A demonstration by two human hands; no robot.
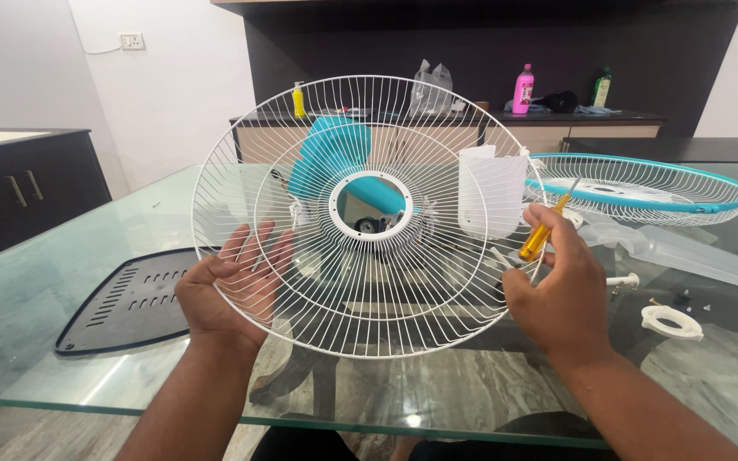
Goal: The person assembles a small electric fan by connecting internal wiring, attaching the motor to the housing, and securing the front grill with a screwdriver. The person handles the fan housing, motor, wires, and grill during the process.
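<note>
A person is holding a white wire fan guard [369, 213] upright over a glass table [44, 299], its open centre ring facing the camera. The left hand [228, 286] is pressing flat against the guard's rim at about eight o'clock, fingers [254, 248] spread wide behind the wires. The right hand [561, 294] is steadying the rim at about four o'clock while its fingers are closing around a yellow-handled screwdriver [544, 230], the shaft pointing up toward one o'clock. Seen through the guard, a teal fan motor housing [330, 149] and a clear fan blade [493, 192] are showing. A second guard with a teal rim [642, 188] is lying flat on the table at three o'clock from the first. A white plastic ring [670, 322] is resting near the right wrist, and a dark vented base plate [130, 303] is lying at eight o'clock, beside the left hand.
</note>
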